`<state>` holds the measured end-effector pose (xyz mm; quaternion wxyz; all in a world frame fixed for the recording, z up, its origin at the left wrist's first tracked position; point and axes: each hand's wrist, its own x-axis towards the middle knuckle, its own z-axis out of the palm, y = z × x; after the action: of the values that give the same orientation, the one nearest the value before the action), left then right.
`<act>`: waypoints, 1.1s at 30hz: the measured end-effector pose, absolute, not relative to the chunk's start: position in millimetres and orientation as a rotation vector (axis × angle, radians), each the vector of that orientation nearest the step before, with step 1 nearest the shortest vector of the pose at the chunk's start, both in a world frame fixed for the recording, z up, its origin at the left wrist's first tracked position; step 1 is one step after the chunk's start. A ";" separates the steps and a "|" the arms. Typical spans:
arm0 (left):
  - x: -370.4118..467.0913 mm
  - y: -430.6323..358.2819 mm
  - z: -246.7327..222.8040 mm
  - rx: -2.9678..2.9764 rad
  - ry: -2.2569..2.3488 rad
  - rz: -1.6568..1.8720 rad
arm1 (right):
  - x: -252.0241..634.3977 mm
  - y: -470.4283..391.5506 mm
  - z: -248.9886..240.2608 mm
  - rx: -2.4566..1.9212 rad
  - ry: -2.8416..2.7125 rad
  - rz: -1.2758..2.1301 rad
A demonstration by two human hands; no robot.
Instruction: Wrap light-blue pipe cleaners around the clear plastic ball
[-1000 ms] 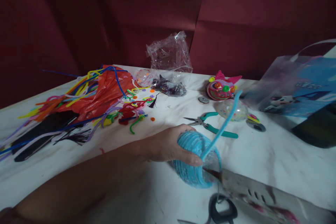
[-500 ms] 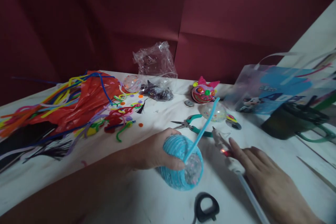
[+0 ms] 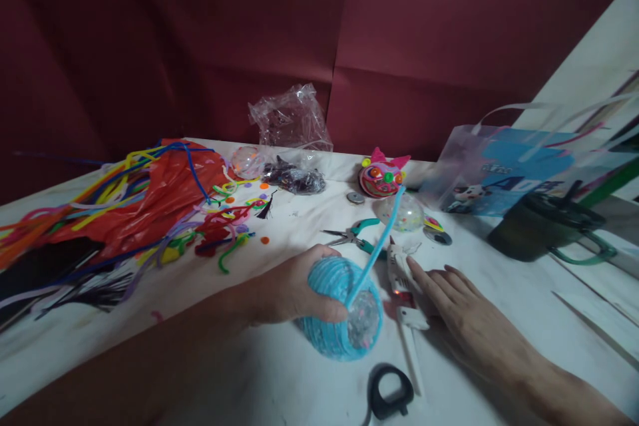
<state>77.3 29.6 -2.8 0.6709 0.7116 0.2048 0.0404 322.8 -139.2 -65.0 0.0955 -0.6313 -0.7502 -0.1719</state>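
Note:
My left hand is closed round a ball wrapped in light blue pipe cleaner. Part of the ball's clear shell shows on its right side, and a loose end of the pipe cleaner sticks up from it. A white hot glue gun with a lit red spot lies on the table just right of the ball, a glue stick trailing from its back. Beside it is my right hand, fingers stretched out, fingertips near the gun's body. Whether they touch it I cannot tell.
Green-handled pliers lie behind the ball, near a clear ball and a pink eared figure. A black ring-shaped piece lies in front. Pipe cleaners on red plastic fill the left; a dark mug stands right.
The glue gun has moved left and now lies on the table beside the ball. My right hand's fingers have come off it and straightened. My left hand still holds the ball.

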 end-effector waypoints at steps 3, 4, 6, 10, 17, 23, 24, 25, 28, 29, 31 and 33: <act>76.4 28.5 -2.1 1.602 0.453 0.099 | 324.8 -142.6 -61.4 -1.883 -2.186 -0.427; 76.2 28.2 -1.9 1.599 0.450 0.097 | 324.7 -143.9 -61.0 -1.893 -2.173 -0.404; 75.8 27.7 -1.6 1.605 0.447 0.095 | 323.8 -146.3 -61.4 -1.903 -2.149 -0.368; 75.9 28.2 -1.9 1.623 0.464 0.083 | 321.1 -146.5 -62.0 -1.855 -2.171 -0.341; 76.6 30.2 -5.9 1.653 0.457 0.087 | 316.2 -123.8 -51.7 -1.750 -2.328 -0.360; 76.4 29.3 -6.0 1.655 0.420 0.092 | 311.2 -108.4 -54.4 -1.711 -2.377 -0.402; 76.4 28.9 -5.0 1.665 0.433 0.092 | 311.4 -107.7 -56.0 -1.713 -2.374 -0.409; 76.4 28.4 -3.9 1.672 0.450 0.092 | 311.9 -107.5 -57.4 -1.715 -2.369 -0.416; 76.5 27.3 -0.6 1.651 0.475 0.079 | 312.2 -111.1 -55.8 -1.707 -2.353 -0.438; 76.4 27.0 0.2 1.638 0.471 0.077 | 310.7 -113.9 -52.2 -1.701 -2.350 -0.436; 76.0 26.4 1.2 1.618 0.466 0.070 | 303.3 -121.5 -40.0 -1.683 -2.314 -0.434; 75.4 25.5 1.4 1.618 0.466 0.069 | 289.7 -129.9 -23.1 -1.626 -2.220 -0.462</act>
<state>75.4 25.5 1.4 0.6656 0.7166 0.2063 0.0306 289.7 -129.9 -23.1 0.1749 -0.5738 -0.7833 -0.1630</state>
